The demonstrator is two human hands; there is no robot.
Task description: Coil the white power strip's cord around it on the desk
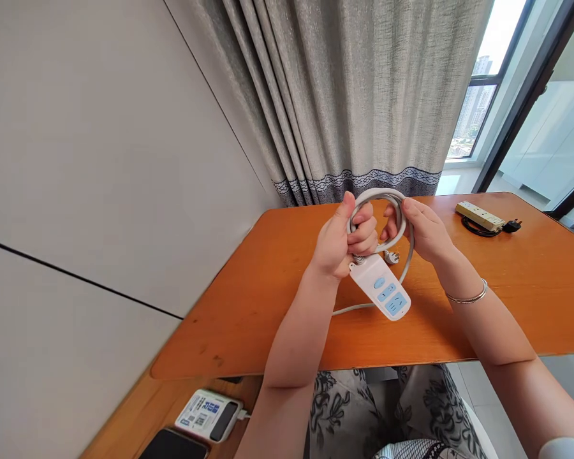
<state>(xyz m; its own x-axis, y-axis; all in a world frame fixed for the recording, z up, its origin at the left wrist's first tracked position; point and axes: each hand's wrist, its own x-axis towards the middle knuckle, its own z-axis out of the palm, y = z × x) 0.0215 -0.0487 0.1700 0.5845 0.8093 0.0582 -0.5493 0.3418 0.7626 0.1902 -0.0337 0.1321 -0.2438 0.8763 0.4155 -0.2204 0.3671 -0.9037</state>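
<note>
A white power strip [374,279] with pale blue sockets hangs tilted over the table, just below my left hand [342,239]. That hand is wrapped around the strip's white cord, at the left side of a loop of several turns. My right hand [418,226] pinches the right side of the same coiled cord [381,193] between thumb and fingers. Behind the strip, the white plug [391,257] shows close to the tabletop. A loose length of cord runs down from the coil on the right, and another stretch lies left of the strip.
An orange-brown wooden table [249,287] lies under my hands. At its far right sits a gold power strip [479,215] with a black cord and plug. Lower left, a white boxy device [208,414] and a black phone-like slab [175,445] rest on a lower surface. Curtains hang behind.
</note>
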